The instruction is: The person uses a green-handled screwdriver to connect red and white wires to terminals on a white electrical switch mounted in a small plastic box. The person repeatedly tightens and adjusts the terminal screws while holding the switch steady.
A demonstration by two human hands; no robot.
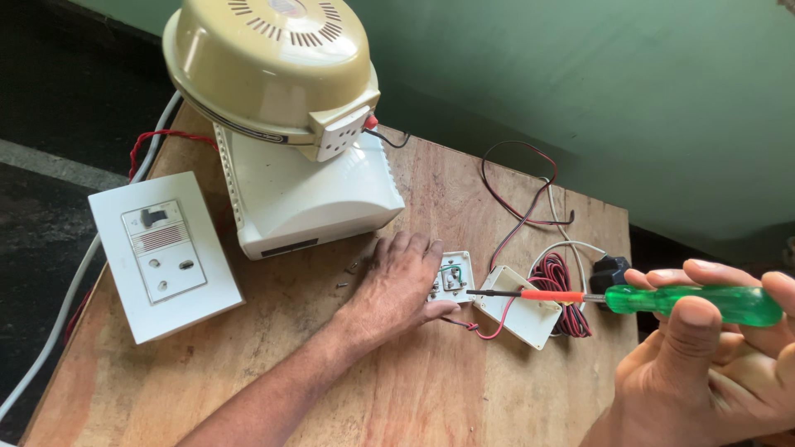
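My left hand [397, 285] lies flat on the wooden table [431, 389], fingers together and pressed down on the small white socket plate [451, 277], which is turned back-side up beside its shallow white back box [523, 317]. My right hand [704, 364] is clamped on the green handle of the screwdriver [629, 298], thumb on top, fingers curled beneath; the orange-sleeved shaft reaches left so the tip sits right at the plate's terminals, just beside my left fingertips.

What could go wrong — the tip could skid off a terminal screw and jab my left fingers, since they sit so close and I hold the handle far out at its end. The plate could also tip under the push, because only my hand pins it. The red and black wires [489, 327] running from plate to box could tug loose if the plate shifts.

Two loose screws [348, 273] lie on the bare wood near my knuckles — a nudge would roll them away.

As for containers, the back box lies open side down as far as I can tell, so what it holds is hidden. A coil of red and black wire [559, 277] lies just behind it.
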